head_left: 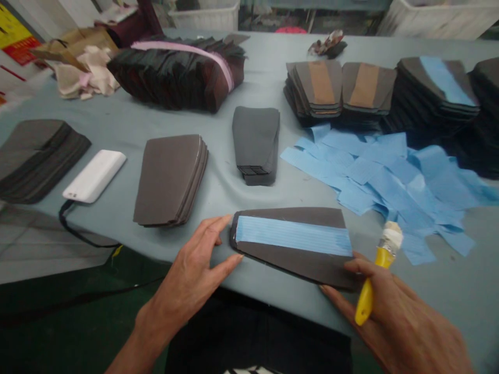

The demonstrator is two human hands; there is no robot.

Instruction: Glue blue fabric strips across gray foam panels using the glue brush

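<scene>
While the right hand [401, 311] pinches the wide end of a dark tapered panel [288, 265] between thumb and fingers, it also carries a yellow-handled brush [365, 301], whose pale bristles point away from the person. The left hand [195, 265] is spread, its thumb and fingers parted around the panel's narrow end. The dark tapered panel lies at the near edge of the grey-blue counter [113, 192], with a blue strip [292, 236] running lengthwise along it.

Beyond the left hand sits a brown stack [169, 179] of similar shapes; farther left are a white device [94, 175] with a black cable [78, 231] and a dark stack [31, 161]. A smaller grey stack [255, 140] stands past the panel, and loose blue pieces [370, 171] spread in a heap to its right.

Behind that heap, two piles [322, 83] topped with brown strips stand beside a taller pile [436, 88] topped with blue. Across from them, at the left, a pink band [187, 49] crosses a black bundle [171, 75], near pale cloth scraps [88, 72]. White baskets [210, 18] show at the far side.
</scene>
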